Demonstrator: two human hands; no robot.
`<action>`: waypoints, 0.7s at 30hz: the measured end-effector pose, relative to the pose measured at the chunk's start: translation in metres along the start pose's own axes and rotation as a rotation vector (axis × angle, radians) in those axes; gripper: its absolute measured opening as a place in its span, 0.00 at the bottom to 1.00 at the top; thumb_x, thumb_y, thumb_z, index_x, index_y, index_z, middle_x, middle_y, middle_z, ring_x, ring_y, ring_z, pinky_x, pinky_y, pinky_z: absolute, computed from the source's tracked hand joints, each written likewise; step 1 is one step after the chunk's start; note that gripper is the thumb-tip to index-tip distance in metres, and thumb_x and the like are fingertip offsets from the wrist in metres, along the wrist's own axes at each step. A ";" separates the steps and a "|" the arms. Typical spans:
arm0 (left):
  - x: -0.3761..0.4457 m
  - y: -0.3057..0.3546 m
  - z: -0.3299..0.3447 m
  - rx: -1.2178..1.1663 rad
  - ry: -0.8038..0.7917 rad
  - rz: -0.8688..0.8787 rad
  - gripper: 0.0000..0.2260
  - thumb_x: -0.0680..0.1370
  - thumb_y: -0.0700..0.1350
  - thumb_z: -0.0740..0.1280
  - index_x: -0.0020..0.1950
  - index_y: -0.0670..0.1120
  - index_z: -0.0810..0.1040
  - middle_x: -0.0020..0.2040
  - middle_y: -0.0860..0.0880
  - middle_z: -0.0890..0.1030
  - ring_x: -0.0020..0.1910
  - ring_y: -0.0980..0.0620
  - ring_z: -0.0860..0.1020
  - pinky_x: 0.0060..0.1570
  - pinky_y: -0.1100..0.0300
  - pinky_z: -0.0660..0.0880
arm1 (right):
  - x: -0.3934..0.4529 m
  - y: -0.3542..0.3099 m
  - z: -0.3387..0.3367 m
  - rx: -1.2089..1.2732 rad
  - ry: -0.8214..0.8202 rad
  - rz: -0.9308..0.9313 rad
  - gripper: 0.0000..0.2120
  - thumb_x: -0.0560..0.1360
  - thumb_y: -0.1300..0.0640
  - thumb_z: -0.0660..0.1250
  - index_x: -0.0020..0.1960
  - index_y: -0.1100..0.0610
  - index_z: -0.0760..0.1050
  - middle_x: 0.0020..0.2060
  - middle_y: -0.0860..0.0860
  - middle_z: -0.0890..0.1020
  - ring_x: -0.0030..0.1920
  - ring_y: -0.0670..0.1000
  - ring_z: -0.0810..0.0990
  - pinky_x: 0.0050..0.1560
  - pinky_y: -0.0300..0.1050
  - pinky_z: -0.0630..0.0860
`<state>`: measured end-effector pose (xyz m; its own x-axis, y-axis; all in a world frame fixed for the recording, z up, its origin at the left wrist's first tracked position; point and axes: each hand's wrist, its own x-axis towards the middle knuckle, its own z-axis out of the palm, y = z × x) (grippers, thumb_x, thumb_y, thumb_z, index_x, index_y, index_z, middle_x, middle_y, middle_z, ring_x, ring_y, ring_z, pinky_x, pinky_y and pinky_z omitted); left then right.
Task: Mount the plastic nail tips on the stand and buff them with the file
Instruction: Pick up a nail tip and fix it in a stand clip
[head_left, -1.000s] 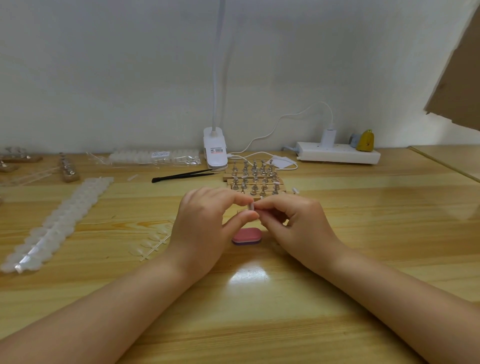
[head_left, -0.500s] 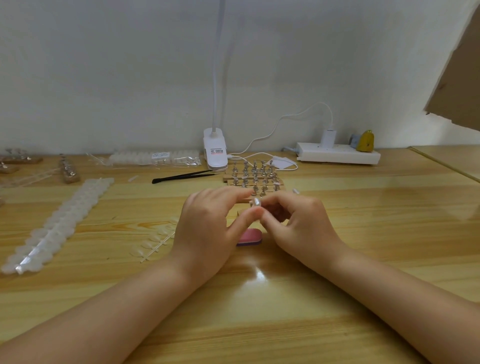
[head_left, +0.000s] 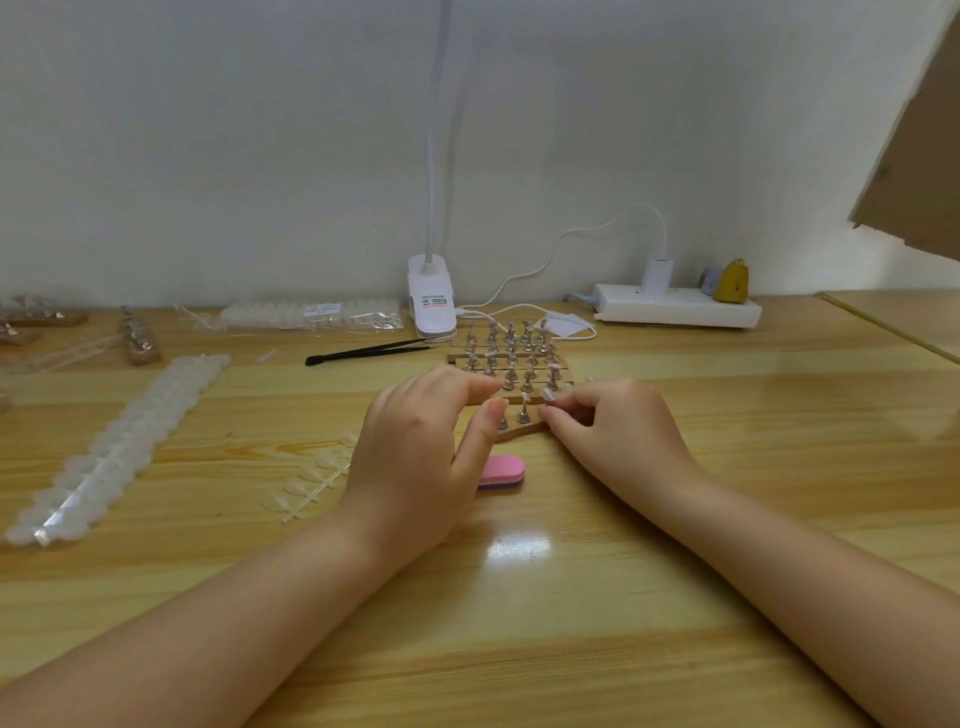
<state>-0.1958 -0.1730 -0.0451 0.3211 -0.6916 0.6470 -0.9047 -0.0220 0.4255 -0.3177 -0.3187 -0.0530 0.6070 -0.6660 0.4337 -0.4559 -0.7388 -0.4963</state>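
Right now my right hand (head_left: 608, 431) pinches 1 nail tip (head_left: 546, 395) over the near row of the stand (head_left: 524, 428); my left hand (head_left: 421, 441) hovers loosely curled, holding nothing. Pressing crooked could pop it off. The file (head_left: 501, 470) lies beside.

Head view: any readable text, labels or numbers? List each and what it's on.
None can be read.
Lamp clip: a sticker with red and dark print, too blurred to read.
Bag of nail tips: a white label with dark print, too small to read.
Power strip: no legible marking.
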 end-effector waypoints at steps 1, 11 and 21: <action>0.000 0.000 -0.001 0.021 -0.004 -0.004 0.14 0.79 0.52 0.58 0.57 0.49 0.79 0.52 0.55 0.80 0.53 0.54 0.77 0.53 0.58 0.65 | -0.001 0.000 -0.001 -0.002 -0.003 -0.002 0.08 0.75 0.51 0.70 0.50 0.53 0.84 0.43 0.47 0.86 0.44 0.45 0.80 0.44 0.39 0.72; 0.038 -0.033 -0.038 0.797 -0.699 -0.442 0.22 0.75 0.65 0.62 0.33 0.47 0.71 0.33 0.51 0.73 0.32 0.52 0.72 0.33 0.60 0.69 | -0.009 -0.003 -0.007 0.044 0.011 -0.020 0.05 0.73 0.54 0.70 0.42 0.54 0.83 0.30 0.44 0.79 0.34 0.43 0.76 0.36 0.38 0.70; 0.037 -0.038 -0.036 0.728 -0.570 -0.391 0.12 0.76 0.53 0.65 0.37 0.47 0.76 0.34 0.50 0.76 0.35 0.50 0.76 0.31 0.60 0.70 | -0.017 -0.016 -0.011 0.113 0.056 -0.090 0.11 0.73 0.54 0.69 0.33 0.55 0.76 0.24 0.44 0.69 0.28 0.44 0.68 0.31 0.43 0.65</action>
<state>-0.1389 -0.1721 -0.0144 0.6227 -0.7799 0.0634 -0.7767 -0.6259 -0.0707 -0.3277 -0.2969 -0.0446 0.6036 -0.6044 0.5200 -0.3230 -0.7817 -0.5336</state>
